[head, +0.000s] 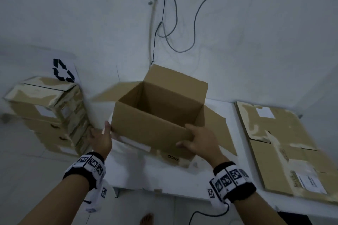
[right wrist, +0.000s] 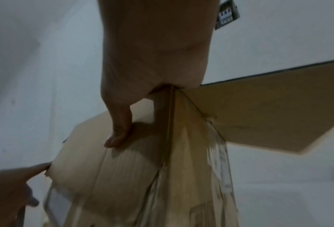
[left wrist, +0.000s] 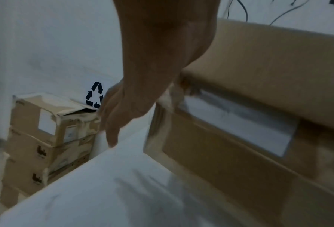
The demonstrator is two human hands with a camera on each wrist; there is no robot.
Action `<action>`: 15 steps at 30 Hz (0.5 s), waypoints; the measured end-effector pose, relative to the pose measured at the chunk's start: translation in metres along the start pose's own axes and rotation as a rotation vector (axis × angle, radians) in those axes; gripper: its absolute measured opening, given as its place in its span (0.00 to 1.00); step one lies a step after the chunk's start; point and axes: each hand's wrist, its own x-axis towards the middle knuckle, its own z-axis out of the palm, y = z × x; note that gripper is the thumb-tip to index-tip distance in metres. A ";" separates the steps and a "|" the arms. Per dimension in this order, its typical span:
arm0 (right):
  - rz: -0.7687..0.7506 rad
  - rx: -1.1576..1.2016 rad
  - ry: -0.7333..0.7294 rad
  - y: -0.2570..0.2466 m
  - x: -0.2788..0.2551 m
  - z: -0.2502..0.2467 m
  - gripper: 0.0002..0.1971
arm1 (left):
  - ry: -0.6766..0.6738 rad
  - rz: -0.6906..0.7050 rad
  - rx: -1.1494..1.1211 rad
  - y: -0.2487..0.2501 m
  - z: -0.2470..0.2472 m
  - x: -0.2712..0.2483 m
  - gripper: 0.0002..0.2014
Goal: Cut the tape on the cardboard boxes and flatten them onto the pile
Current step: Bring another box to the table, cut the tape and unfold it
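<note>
1. Right hand (head: 198,140) gripping the near right corner of the open box (head: 155,115), thumb pressed flat on the near wall, other fingers hidden behind the corner.
2. Left hand (head: 101,139) at the near left corner, fingers (left wrist: 111,122) straight and relaxed, thumb tip touching the edge.
3. Box upright on the white tabletop (head: 146,175), flaps spread outward.
4. Flattened pile (head: 285,148) lying to the right; stack of taped boxes (head: 49,113) on the left, below a recycling sign (head: 63,69).
</note>
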 end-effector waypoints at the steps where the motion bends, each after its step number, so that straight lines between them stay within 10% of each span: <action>1: 0.018 0.045 -0.010 -0.008 0.003 -0.013 0.23 | -0.060 -0.086 -0.121 0.011 0.003 -0.009 0.53; 6: 0.163 0.321 -0.066 -0.014 0.014 -0.041 0.20 | -0.249 -0.321 -0.705 0.047 0.012 -0.008 0.57; 10: 0.310 0.658 -0.006 -0.002 0.025 -0.045 0.30 | -0.545 -0.349 -0.575 0.059 0.018 -0.014 0.60; 15: 0.501 0.925 -0.050 0.009 0.045 -0.038 0.34 | -0.726 -0.182 -0.428 0.073 0.036 -0.008 0.34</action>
